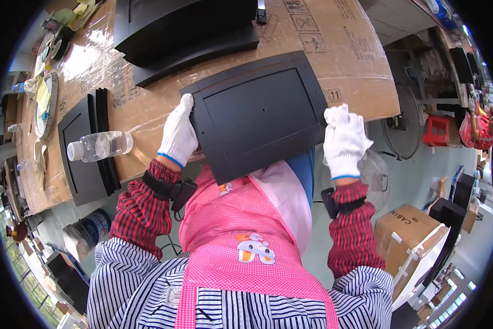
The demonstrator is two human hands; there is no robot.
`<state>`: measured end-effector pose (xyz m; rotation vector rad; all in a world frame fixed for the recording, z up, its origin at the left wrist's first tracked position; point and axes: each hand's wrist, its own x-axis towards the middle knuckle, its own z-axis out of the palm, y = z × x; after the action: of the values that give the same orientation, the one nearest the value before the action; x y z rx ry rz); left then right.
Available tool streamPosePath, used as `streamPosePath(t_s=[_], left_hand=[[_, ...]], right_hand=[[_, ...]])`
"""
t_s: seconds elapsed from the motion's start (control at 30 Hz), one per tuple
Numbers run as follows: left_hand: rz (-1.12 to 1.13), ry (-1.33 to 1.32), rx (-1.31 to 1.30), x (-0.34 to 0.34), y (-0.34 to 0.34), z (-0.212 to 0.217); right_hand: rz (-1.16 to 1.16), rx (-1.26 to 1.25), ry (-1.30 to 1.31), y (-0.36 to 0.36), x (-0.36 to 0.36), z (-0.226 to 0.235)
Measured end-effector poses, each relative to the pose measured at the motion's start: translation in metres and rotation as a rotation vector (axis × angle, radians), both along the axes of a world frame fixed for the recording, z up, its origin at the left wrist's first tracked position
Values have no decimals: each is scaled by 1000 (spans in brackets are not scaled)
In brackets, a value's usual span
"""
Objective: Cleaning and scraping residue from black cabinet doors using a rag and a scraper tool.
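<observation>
A flat black panel (260,112) with a recessed rectangular frame and small holes is tilted in front of me, its near corner over my lap. My left hand (179,131), in a white knit glove, grips its left edge with the thumb along the upper corner. At the panel's right edge is my gloved right hand (345,140), closed with the fingers curled. Whatever is inside those fingers, if anything, is hidden. To the left, a clear plastic bottle (101,146) with a white cap lies across more black panels (82,175).
A stack of large black panels (189,38) stands on the cardboard-covered table (356,60) at the far side. A floor fan (373,178) and a cardboard box (408,233) are at the right, with a red stool (436,130) beyond. A bucket (87,233) sits lower left.
</observation>
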<state>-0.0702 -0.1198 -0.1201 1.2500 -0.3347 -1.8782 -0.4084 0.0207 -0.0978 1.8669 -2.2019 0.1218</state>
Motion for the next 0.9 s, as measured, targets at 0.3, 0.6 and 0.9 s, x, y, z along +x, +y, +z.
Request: streamPosePath(t_s=[0.3, 0.6, 0.9], left_hand=[[-63, 44, -45, 18, -1, 11], [-255, -44, -191, 47, -10, 4], [-151, -299, -407, 23, 21, 75]], right_hand=[[234, -6, -421, 19, 128, 35], [-219, -55, -242, 0, -54, 57], [1, -59, -726, 7, 2, 0]])
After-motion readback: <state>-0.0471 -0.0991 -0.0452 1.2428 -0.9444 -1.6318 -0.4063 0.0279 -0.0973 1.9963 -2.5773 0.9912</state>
